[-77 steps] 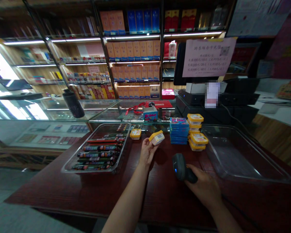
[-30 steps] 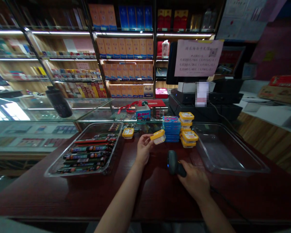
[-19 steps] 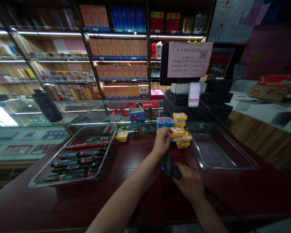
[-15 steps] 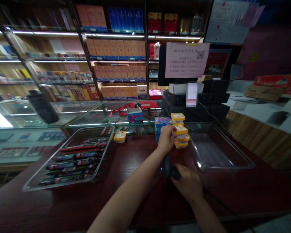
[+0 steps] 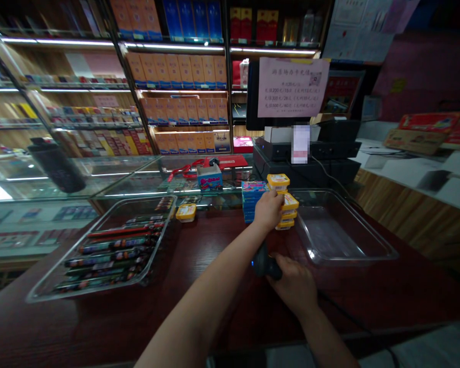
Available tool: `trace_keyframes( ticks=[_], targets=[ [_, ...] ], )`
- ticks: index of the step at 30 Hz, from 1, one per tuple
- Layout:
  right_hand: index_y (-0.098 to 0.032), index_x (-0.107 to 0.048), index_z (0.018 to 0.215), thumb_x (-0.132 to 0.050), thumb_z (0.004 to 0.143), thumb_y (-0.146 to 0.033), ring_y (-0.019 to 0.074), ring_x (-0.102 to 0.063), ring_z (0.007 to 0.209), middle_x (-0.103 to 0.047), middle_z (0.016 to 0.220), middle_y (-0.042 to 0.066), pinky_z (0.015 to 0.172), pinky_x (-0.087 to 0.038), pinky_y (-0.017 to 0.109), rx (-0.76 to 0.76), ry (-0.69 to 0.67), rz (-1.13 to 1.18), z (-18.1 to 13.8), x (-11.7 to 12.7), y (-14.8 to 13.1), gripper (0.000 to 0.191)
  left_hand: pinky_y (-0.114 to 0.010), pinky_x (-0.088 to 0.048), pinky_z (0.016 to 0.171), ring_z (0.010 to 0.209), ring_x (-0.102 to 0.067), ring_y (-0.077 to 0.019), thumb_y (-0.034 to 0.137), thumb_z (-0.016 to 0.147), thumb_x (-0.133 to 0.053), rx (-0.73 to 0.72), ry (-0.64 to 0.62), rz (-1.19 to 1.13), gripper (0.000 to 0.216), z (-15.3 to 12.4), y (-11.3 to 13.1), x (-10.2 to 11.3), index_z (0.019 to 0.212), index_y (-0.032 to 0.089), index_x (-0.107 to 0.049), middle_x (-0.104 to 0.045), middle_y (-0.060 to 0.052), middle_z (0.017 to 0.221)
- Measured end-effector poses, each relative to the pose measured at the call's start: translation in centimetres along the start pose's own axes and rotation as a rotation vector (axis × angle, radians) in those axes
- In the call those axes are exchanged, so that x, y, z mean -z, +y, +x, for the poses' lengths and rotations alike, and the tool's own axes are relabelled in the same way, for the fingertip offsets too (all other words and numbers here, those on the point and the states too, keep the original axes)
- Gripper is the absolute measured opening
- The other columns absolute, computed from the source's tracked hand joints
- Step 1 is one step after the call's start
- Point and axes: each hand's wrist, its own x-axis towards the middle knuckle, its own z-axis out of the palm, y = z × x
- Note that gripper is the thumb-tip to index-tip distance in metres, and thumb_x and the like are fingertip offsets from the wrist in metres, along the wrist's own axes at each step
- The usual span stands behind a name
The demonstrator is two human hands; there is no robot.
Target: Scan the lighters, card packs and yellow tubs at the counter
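Note:
My left hand (image 5: 269, 209) reaches forward and is closed on a small yellow-lidded box (image 5: 290, 202) at the top of a front stack of such boxes (image 5: 285, 220). A second, taller stack of yellow-lidded boxes (image 5: 278, 180) stands just behind. My right hand (image 5: 292, 284) is wrapped round the handle of a black barcode scanner (image 5: 262, 260), which shows a blue light and rests low over the dark red counter (image 5: 214, 286). One more yellow-lidded box (image 5: 186, 211) sits alone to the left.
A clear tray (image 5: 99, 245) with several long wrapped sticks lies at left. A clear tray (image 5: 341, 230) with nothing in it sits at right. A stack of blue packs (image 5: 252, 199) stands beside the boxes. Behind are a glass display case, a till screen (image 5: 291, 97) and shelves.
My left hand carried the yellow-lidded box from in front of the scanner over to the right, onto the front stack. The right hand stayed on the scanner. The view shifted right.

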Motion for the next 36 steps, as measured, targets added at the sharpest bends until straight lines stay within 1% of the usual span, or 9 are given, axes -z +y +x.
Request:
trace_keyframes(
  ticks=[7, 10, 13, 16, 22, 26, 30, 33, 36],
  targets=[
    [-0.023, -0.062, 0.109, -0.057, 0.080, -0.030, 0.0191, -0.066, 0.082, -0.071, 0.091, 0.004, 0.072, -0.044, 0.029, 0.035, 0.044, -0.008, -0.2, 0.0, 0.0, 0.031, -0.034, -0.043, 0.087, 0.099, -0.049, -0.0221, 0.023, 0.076, -0.063, -0.023, 0.029, -0.017, 0.023, -0.8, -0.4, 0.0, 0.099, 0.021, -0.057, -0.053, -0.007, 0.104],
    [-0.023, -0.062, 0.110, -0.058, 0.080, -0.031, 0.0193, -0.066, 0.082, -0.071, 0.097, 0.005, 0.071, -0.045, 0.029, 0.059, 0.071, -0.019, -0.5, 0.0, 0.1, 0.032, -0.034, -0.043, 0.088, 0.100, -0.050, -0.0214, 0.025, 0.080, -0.059, -0.001, 0.108, -0.014, 0.024, -2.4, -1.6, 0.9, 0.104, 0.021, -0.057, -0.054, -0.006, 0.104],
    [-0.025, -0.062, 0.109, -0.058, 0.080, -0.032, 0.0195, -0.067, 0.081, -0.072, 0.096, 0.003, 0.070, -0.045, 0.030, 0.060, 0.076, -0.012, -0.8, 0.0, 0.2, 0.030, -0.033, -0.042, 0.089, 0.100, -0.050, -0.0202, 0.024, 0.084, -0.053, 0.065, 0.196, 0.010, 0.023, -4.7, -3.9, 2.2, 0.107, 0.021, -0.056, -0.055, -0.006, 0.104],
    [-0.025, -0.061, 0.110, -0.056, 0.081, -0.031, 0.0195, -0.067, 0.081, -0.072, 0.098, 0.003, 0.070, -0.045, 0.030, 0.071, 0.073, -0.013, -1.0, 0.0, 0.3, 0.030, -0.033, -0.041, 0.090, 0.101, -0.050, -0.0206, 0.022, 0.085, -0.050, 0.226, 0.245, 0.101, 0.024, -7.4, -7.2, 3.4, 0.108, 0.022, -0.056, -0.056, -0.007, 0.104],
    [-0.026, -0.060, 0.111, -0.052, 0.084, -0.035, 0.0199, -0.067, 0.084, -0.071, 0.100, 0.002, 0.070, -0.046, 0.030, 0.043, 0.062, -0.034, -1.1, 0.0, 0.3, 0.029, -0.041, -0.039, 0.092, 0.113, -0.044, -0.0294, 0.024, 0.079, -0.058, 0.758, 0.246, 0.445, 0.030, -11.3, -14.7, 5.1, 0.109, 0.018, -0.056, -0.051, -0.014, 0.113],
    [-0.025, -0.060, 0.112, -0.049, 0.085, -0.037, 0.0198, -0.067, 0.085, -0.071, 0.102, 0.004, 0.071, -0.047, 0.030, 0.061, 0.060, -0.021, -1.0, -0.3, 0.4, 0.031, -0.039, -0.041, 0.088, 0.113, -0.044, -0.0314, 0.031, 0.077, -0.062, 0.913, 0.228, 0.520, 0.030, -11.9, -18.0, 5.7, 0.105, 0.018, -0.059, -0.048, -0.016, 0.116],
    [-0.024, -0.060, 0.112, -0.049, 0.085, -0.036, 0.0202, -0.067, 0.085, -0.071, 0.101, 0.004, 0.072, -0.047, 0.031, 0.042, 0.052, -0.005, -0.8, -0.2, 0.4, 0.031, -0.038, -0.041, 0.087, 0.107, -0.047, -0.0299, 0.032, 0.080, -0.060, 0.909, 0.195, 0.545, 0.025, -11.9, -19.0, 5.7, 0.101, 0.018, -0.062, -0.053, -0.014, 0.109],
    [-0.025, -0.060, 0.111, -0.051, 0.084, -0.032, 0.0199, -0.067, 0.083, -0.072, 0.100, 0.003, 0.072, -0.047, 0.031, 0.048, 0.053, 0.009, -0.8, 0.0, 0.2, 0.030, -0.037, -0.042, 0.082, 0.100, -0.050, -0.0283, 0.022, 0.082, -0.053, 0.852, 0.167, 0.516, 0.021, -12.1, -19.2, 5.7, 0.100, 0.019, -0.063, -0.056, -0.013, 0.106],
    [-0.026, -0.061, 0.109, -0.053, 0.082, -0.032, 0.0200, -0.067, 0.081, -0.072, 0.097, 0.002, 0.069, -0.047, 0.031, 0.048, 0.065, 0.015, -0.8, 0.2, 0.1, 0.029, -0.035, -0.041, 0.081, 0.097, -0.051, -0.0259, 0.013, 0.082, -0.047, 0.766, 0.121, 0.468, 0.024, -12.6, -19.2, 6.1, 0.097, 0.018, -0.065, -0.058, -0.013, 0.105]
  ],
)
